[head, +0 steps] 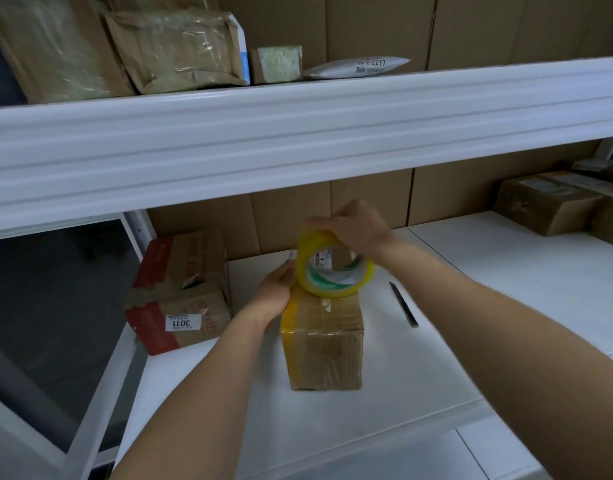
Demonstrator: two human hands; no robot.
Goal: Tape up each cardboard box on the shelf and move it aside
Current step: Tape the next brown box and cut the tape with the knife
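A small brown cardboard box (pixel 324 344) stands on the white shelf (pixel 506 289), with a strip of yellow tape along its left top edge. A roll of yellow tape (pixel 333 265) stands on edge on the box's far top. My right hand (pixel 353 226) grips the roll from above. My left hand (pixel 277 289) rests against the box's upper left side, its fingers near the roll; how they lie is hidden.
A larger box with red print and a "3011" label (pixel 182 292) sits to the left. A dark utility knife (pixel 404 304) lies on the shelf to the right. More boxes (pixel 547 206) stand at the far right. Parcels (pixel 173 46) fill the upper shelf.
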